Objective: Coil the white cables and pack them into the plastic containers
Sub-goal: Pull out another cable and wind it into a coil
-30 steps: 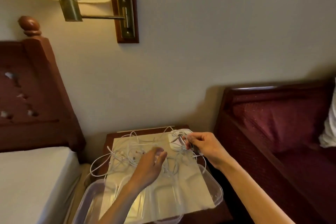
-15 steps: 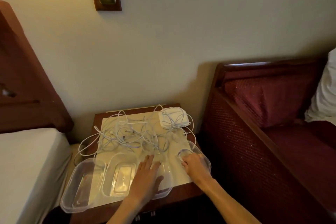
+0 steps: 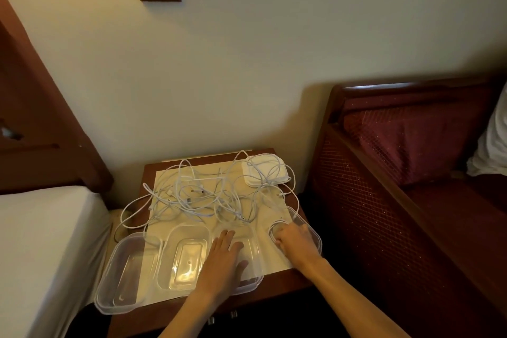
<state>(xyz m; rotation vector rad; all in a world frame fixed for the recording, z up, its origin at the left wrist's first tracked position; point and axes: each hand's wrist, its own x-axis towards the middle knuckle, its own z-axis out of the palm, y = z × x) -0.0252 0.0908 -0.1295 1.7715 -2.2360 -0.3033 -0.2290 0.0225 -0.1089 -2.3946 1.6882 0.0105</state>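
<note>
In the rightmost container [image 3: 312,230], the right hand [image 3: 295,241] presses a coiled cable [image 3: 275,228].

White cables [image 3: 208,195] lie on a cream paper [image 3: 271,217], on a brown table [image 3: 277,282]; the boxes [image 3: 181,255] are clear, the cushion [image 3: 411,143] dark red with tiny dots

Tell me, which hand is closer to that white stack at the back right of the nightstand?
The right hand. It sits in the rightmost container, directly in front of the white stack. The left hand lies flat on a container further left and nearer the person.
</note>
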